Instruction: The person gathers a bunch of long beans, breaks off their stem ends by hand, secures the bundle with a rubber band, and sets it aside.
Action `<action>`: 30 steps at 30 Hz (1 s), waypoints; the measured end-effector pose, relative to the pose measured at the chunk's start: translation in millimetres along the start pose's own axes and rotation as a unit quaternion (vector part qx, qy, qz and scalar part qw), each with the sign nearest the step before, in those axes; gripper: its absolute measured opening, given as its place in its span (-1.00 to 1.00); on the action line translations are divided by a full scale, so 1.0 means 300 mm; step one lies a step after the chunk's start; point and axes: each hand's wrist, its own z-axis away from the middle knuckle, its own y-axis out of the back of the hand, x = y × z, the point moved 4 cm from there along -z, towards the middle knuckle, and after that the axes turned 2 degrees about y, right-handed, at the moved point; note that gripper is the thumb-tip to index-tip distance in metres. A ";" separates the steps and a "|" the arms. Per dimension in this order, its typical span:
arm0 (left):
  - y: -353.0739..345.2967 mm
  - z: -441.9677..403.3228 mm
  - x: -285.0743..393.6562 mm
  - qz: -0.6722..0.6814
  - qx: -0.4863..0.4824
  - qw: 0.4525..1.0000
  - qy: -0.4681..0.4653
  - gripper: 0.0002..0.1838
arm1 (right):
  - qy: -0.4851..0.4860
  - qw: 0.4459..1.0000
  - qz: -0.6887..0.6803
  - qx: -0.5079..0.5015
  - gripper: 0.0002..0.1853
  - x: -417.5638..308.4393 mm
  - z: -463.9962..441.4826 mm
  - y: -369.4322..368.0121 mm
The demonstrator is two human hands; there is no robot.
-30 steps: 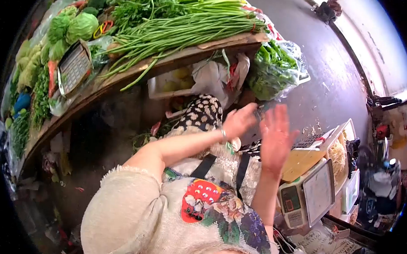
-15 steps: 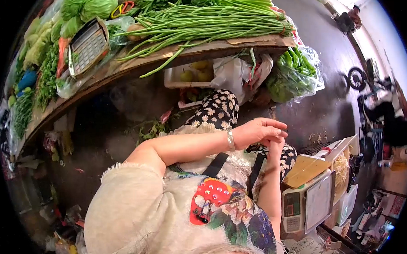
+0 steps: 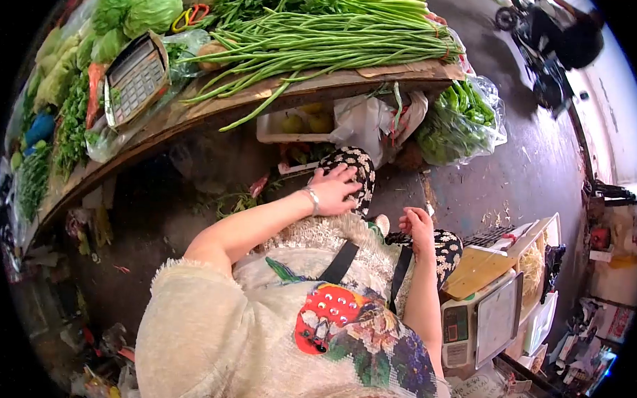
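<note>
My left hand (image 3: 336, 189), with a silver bracelet (image 3: 311, 199) at the wrist, lies with fingers spread on the knee of my black flowered trousers (image 3: 357, 162). Above the other thigh is my right hand (image 3: 420, 230), its fingers loosely bent and slightly apart; no object shows in it. Past my knees, long green beans (image 3: 331, 41) lie bundled on the edge of a wooden stall table (image 3: 227, 106). Under that edge sit a white crate (image 3: 292, 136) with round yellowish fruit and a clear plastic bag of green peppers (image 3: 465, 106).
A calculator (image 3: 137, 80), lettuces (image 3: 153, 11) and orange-handled scissors (image 3: 190, 17) lie on the stall. A weighing scale (image 3: 479, 320) and a cardboard piece (image 3: 477, 269) stand close at my right. A motorbike (image 3: 541, 59) with a person is on the floor beyond.
My hands, together before, have parted: the left moved down onto the knee, the right stayed over the thigh. A motorbike now shows at upper right, and the camera view has shifted.
</note>
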 end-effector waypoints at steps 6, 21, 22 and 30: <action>-0.010 -0.012 -0.162 0.245 0.009 0.968 0.046 -0.10 | -0.011 1.000 -0.008 0.002 -0.78 0.024 -0.028 0.006; -0.028 -0.027 -0.145 0.218 0.017 0.974 0.063 -0.09 | -0.009 1.000 -0.007 -0.003 -0.77 0.012 -0.029 0.006; -0.026 -0.027 -0.144 0.216 0.019 0.974 0.061 -0.09 | -0.004 1.000 -0.003 -0.005 -0.77 0.009 -0.028 0.008; -0.041 -0.034 -0.152 0.199 0.036 0.978 0.053 -0.09 | -0.001 0.999 -0.037 -0.007 -0.79 0.014 -0.026 0.011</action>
